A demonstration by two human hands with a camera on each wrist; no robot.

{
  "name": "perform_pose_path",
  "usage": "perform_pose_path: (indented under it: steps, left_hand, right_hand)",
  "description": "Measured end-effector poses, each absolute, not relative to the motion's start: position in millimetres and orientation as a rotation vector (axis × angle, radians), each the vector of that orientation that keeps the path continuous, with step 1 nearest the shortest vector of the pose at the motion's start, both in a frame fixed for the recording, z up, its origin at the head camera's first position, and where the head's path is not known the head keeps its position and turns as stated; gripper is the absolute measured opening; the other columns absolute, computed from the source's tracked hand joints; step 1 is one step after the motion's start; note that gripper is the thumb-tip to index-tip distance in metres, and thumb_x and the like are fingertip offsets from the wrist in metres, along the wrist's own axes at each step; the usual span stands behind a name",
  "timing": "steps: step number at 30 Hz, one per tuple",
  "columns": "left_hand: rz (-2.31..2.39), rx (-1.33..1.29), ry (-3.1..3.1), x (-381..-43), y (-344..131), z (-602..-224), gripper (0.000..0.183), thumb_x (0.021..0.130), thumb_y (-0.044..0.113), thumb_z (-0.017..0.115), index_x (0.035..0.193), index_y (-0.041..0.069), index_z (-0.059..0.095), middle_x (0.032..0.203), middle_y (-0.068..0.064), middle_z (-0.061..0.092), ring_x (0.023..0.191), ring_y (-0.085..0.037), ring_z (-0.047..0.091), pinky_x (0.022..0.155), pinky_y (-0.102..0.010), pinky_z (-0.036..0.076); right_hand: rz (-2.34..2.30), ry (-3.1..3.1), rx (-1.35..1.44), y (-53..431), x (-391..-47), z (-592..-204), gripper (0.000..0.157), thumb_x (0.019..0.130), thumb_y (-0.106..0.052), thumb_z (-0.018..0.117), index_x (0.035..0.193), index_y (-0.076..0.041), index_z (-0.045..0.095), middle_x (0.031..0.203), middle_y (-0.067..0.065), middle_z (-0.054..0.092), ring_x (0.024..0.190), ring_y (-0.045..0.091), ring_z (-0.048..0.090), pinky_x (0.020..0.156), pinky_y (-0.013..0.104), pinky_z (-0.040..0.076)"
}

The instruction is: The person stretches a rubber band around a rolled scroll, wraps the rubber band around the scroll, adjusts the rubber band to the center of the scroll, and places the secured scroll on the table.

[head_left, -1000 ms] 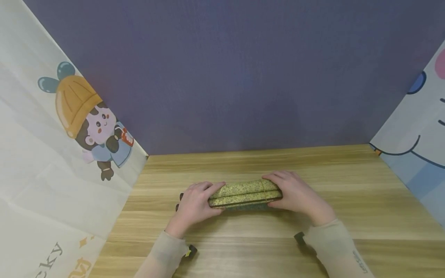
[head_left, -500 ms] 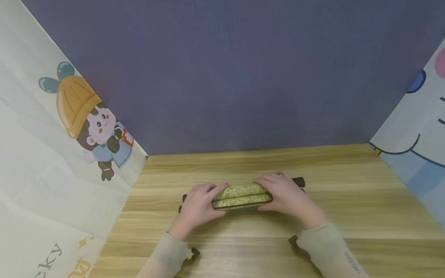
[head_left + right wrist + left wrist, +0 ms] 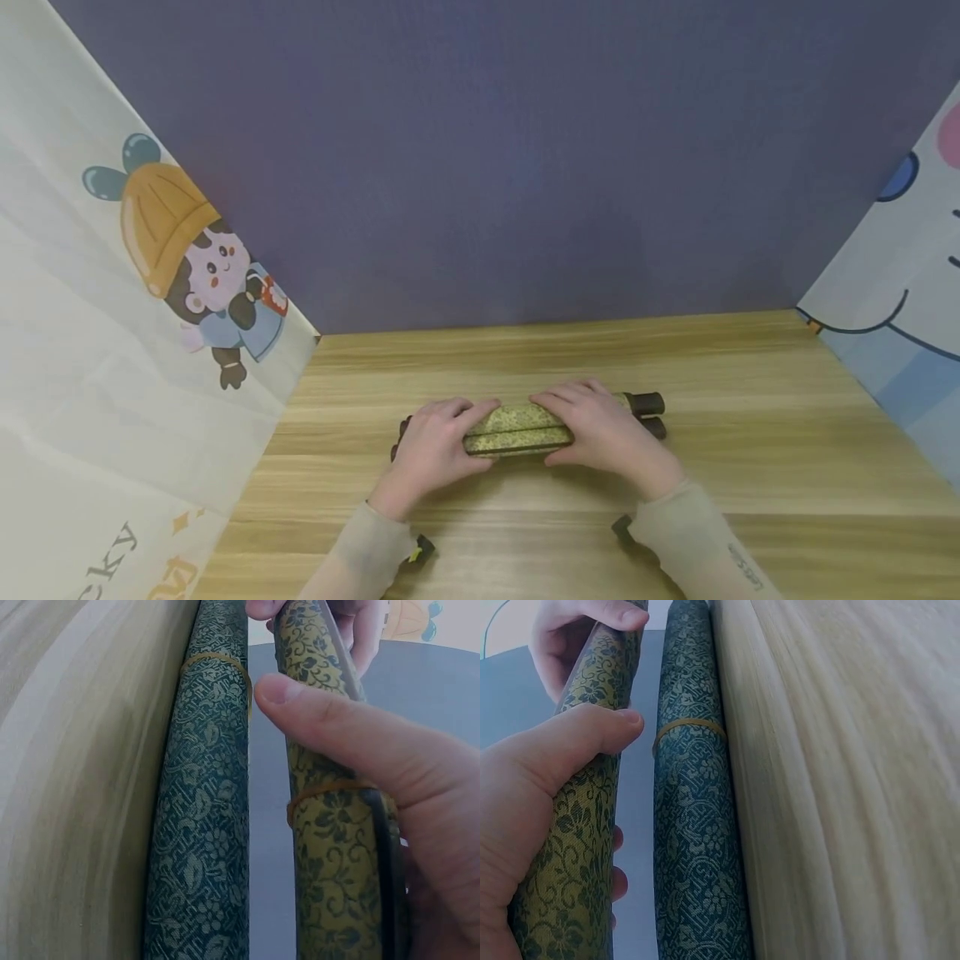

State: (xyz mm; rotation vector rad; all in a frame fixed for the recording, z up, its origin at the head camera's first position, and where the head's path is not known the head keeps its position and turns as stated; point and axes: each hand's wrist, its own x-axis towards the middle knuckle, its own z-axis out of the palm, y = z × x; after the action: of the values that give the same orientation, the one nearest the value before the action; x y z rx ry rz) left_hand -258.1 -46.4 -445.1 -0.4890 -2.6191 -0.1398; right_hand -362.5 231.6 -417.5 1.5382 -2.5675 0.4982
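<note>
A rolled scroll in yellow floral brocade (image 3: 517,419) lies crosswise in both hands. My left hand (image 3: 435,442) grips its left part, thumb along the near side in the left wrist view. My right hand (image 3: 603,433) holds it farther right, beside a thin rubber band (image 3: 330,795) round the roll. Dark end knobs (image 3: 647,403) stick out past the right hand, others past the left. A second scroll, in teal brocade with its own rubber band (image 3: 690,724), rests on the table alongside in the wrist views (image 3: 199,817); the hands and yellow scroll hide it in the head view.
The wood-grain table (image 3: 525,533) ends at a blue-grey wall panel (image 3: 525,167) behind. White cartoon-printed sheets stand at the left (image 3: 67,333) and right (image 3: 922,275). Dark wrist-camera pieces (image 3: 423,550) hang beside both sleeves.
My right hand has slid left along the yellow scroll, baring the right end knobs and covering the rubber band. My left hand has shifted slightly right, and the scroll sits a little lower in view.
</note>
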Motion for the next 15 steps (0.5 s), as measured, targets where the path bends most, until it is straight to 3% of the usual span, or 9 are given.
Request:
perform_pose_path:
  steps: [9, 15]
  left_hand:
    - [-0.169, -0.481, -2.605, -258.9, -49.7, -447.3, 0.091, 0.067, 0.052, 0.103, 0.148, 0.028, 0.069, 0.112, 0.000, 0.077, 0.092, -0.018, 0.074, 0.095, -0.047, 0.063]
    - [-0.161, -0.477, -2.614, -258.6, -50.3, -446.5, 0.091, 0.068, 0.052, 0.103, 0.148, 0.027, 0.069, 0.112, 0.001, 0.077, 0.093, -0.018, 0.074, 0.099, -0.048, 0.062]
  right_hand:
    - [0.575, -2.587, 1.490, 243.2, -371.6, -416.0, 0.100, 0.066, -0.042, 0.106, 0.152, -0.014, 0.063, 0.149, 0.009, 0.066, 0.135, 0.036, 0.063, 0.116, 0.068, 0.043]
    - [0.585, -2.605, 1.464, 253.7, -379.0, -416.9, 0.101, 0.065, -0.039, 0.107, 0.151, -0.011, 0.063, 0.147, 0.013, 0.067, 0.133, 0.040, 0.064, 0.114, 0.070, 0.044]
